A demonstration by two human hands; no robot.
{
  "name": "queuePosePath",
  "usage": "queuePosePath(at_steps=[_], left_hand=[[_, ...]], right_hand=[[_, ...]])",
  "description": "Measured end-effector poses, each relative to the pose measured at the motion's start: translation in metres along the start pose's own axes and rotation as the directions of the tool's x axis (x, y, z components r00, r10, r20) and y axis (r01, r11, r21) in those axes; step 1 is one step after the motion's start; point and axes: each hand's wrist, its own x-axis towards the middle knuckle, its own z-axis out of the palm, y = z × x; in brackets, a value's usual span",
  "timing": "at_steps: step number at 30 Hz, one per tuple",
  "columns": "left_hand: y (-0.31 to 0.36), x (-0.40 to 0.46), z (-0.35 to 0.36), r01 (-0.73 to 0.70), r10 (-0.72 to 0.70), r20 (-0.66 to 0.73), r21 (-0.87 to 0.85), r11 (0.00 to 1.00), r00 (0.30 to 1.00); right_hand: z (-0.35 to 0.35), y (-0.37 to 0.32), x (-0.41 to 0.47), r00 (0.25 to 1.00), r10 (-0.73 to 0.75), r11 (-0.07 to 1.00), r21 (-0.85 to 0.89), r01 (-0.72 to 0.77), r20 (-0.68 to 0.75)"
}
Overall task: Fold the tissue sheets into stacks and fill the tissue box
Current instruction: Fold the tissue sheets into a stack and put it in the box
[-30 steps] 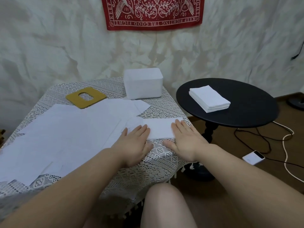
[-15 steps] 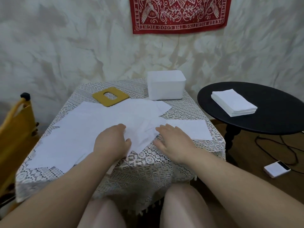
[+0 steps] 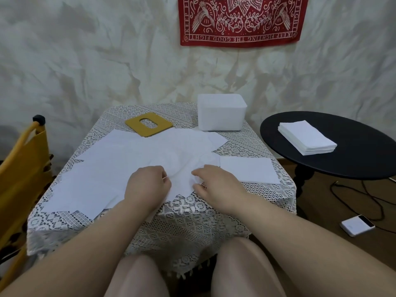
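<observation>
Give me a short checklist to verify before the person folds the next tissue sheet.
1. Both hands on the loose tissue sheets: ok, left hand and right hand pinch the top one.
2. Only one sheet pinched: cannot tell.
3. Folded tissue lies apart to the right: ok.
4. Tissue box open: ok, its yellow lid lies on the table.
5. Box already filled: cannot tell.
6. Finished stack on the black round table: ok.

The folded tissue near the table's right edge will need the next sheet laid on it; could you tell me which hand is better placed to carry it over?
Probably the right hand. It pinches the loose sheet and lies nearest the folded tissue; the left hand is farther away and would have to cross over.
</observation>
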Motion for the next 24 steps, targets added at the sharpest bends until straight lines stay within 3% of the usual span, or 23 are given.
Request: queuePosePath(at_steps=[4, 8, 11, 13, 16, 20, 24], left_hand=[[-0.005, -0.005, 0.000, -0.063, 0.061, -0.028, -0.085, 0.994, 0.998], [0.000, -0.017, -0.001, -0.267, 0.261, -0.057, -0.262, 0.928, 0.964], [0.005, -0.025, 0.000, -0.375, 0.386, -0.036, -0.336, 0.864, 0.922], [0.003, -0.025, 0.000, -0.389, 0.405, -0.025, -0.338, 0.857, 0.914], [-0.005, -0.026, -0.003, -0.411, 0.437, 0.040, -0.270, 0.871, 0.899], [-0.009, -0.026, -0.008, -0.337, 0.365, 0.069, -0.261, 0.905, 0.928], [-0.004, -0.020, -0.010, -0.126, 0.096, -0.119, -0.278, 0.952, 0.988]], right_hand=[[0.005, 0.002, 0.005, 0.998, 0.015, 1.000, 0.001, -0.015, -0.058], [0.008, 0.009, 0.007, 0.987, 0.008, 1.000, -0.021, -0.012, -0.162], [0.006, 0.015, 0.007, 0.949, -0.121, 0.989, -0.115, 0.091, -0.292], [0.005, 0.024, 0.003, 0.919, -0.164, 0.982, -0.150, 0.116, -0.358], [-0.004, 0.029, -0.008, 0.938, -0.086, 0.993, -0.103, 0.055, -0.336], [-0.013, 0.030, -0.007, 0.950, -0.001, 0.999, -0.038, -0.011, -0.313], [-0.022, 0.021, 0.009, 0.857, 0.062, 0.983, 0.182, 0.038, -0.511]])
